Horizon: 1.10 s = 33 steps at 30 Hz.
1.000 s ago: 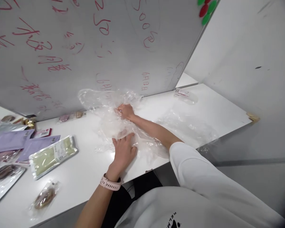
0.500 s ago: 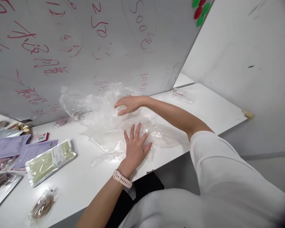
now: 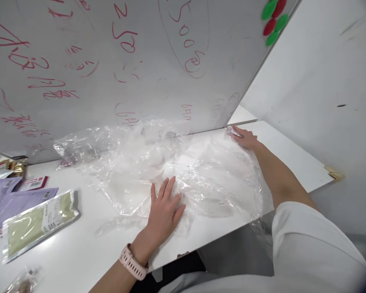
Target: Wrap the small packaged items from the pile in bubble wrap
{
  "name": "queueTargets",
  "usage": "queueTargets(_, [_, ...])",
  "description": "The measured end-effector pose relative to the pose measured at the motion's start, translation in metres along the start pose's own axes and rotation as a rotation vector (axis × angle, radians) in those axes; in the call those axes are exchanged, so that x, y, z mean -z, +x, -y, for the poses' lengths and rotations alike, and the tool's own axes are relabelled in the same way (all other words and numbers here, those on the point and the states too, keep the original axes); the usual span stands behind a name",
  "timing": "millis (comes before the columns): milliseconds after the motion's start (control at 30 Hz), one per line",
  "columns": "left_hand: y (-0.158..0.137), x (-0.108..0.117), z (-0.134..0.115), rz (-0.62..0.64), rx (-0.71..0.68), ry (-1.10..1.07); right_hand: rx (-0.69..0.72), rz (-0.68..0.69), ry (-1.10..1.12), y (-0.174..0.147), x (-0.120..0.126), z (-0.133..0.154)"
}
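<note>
My left hand (image 3: 162,211), with a pink watch (image 3: 132,262) on its wrist, lies on the near edge of the crumpled clear plastic sheeting (image 3: 122,167). Its fingers are spread. At the far right of the table, my right hand (image 3: 247,138) closes its fingers on a small clear plastic packet (image 3: 230,132), partly hidden under them. The sheeting stretches across the table between both hands, and its right part hangs over the front edge. Thin dark marks show on it.
A whiteboard (image 3: 158,93) with red writing stands along the back. To the left lie a green pouch (image 3: 39,224), purple pouches (image 3: 30,203), a red-edged card (image 3: 33,183) and a wrapped brown item (image 3: 22,283). The white table's (image 3: 293,150) right corner has a tan guard (image 3: 335,174).
My right hand has moved right from above the sheeting to the small packet. The sheeting now spreads further right. My left hand stays flat on it, and the view has shifted slightly.
</note>
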State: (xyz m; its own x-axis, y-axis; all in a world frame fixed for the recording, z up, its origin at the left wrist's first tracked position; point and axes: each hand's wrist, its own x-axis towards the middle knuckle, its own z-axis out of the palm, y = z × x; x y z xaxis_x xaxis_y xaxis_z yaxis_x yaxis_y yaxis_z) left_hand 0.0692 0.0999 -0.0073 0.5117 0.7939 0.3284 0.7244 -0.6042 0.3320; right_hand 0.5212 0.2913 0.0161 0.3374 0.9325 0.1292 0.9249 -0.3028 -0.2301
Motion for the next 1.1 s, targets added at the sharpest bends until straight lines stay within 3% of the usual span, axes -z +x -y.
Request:
queueTargets(167, [0.001, -0.002, -0.001, -0.023, 0.007, -0.022, -0.452, -0.207, 0.13, 0.009, -0.02, -0.014])
queueTargets(267, [0.003, -0.004, -0.003, -0.025, 0.031, -0.041, -0.604, -0.251, 0.174, 0.036, -0.024, -0.008])
queueTargets(333, [0.005, -0.004, -0.004, -0.019, 0.045, -0.058, -0.592, -0.242, 0.192, 0.055, -0.029, 0.005])
queueTargets(467, [0.008, -0.003, -0.004, -0.001, 0.067, -0.088, -0.36, -0.067, 0.202, 0.079, -0.039, 0.033])
queueTargets(567, [0.01, -0.001, -0.002, 0.037, 0.068, -0.111, -0.254, 0.055, 0.209, 0.08, -0.034, 0.039])
queueTargets(633, [0.01, 0.001, -0.001, 0.069, 0.069, -0.122, -0.263, 0.038, 0.204, 0.069, -0.02, 0.037])
queueTargets(700, [0.01, 0.002, 0.0, 0.103, 0.071, -0.129, -0.272, -0.082, 0.196, 0.045, 0.001, 0.038])
queueTargets(767, [0.012, 0.003, 0.0, 0.134, 0.065, -0.133, -0.171, -0.238, 0.212, 0.0, 0.024, 0.048])
queueTargets(867, [0.021, -0.001, -0.001, 0.16, 0.029, -0.147, 0.257, -0.29, 0.277, -0.101, 0.042, 0.081])
queueTargets(933, [0.032, -0.007, -0.001, 0.169, -0.015, -0.171, 0.517, -0.148, 0.269, -0.177, 0.035, 0.105])
queueTargets(967, [0.037, -0.01, -0.002, 0.175, -0.038, -0.189, 0.566, -0.076, 0.234, -0.211, 0.026, 0.115])
queueTargets(1033, [0.045, -0.013, -0.003, 0.217, -0.066, -0.232, 0.572, -0.008, 0.13, -0.262, 0.002, 0.125])
queueTargets(1100, [0.044, -0.008, -0.006, 0.243, -0.079, -0.282, 0.553, 0.03, 0.027, -0.283, -0.024, 0.123])
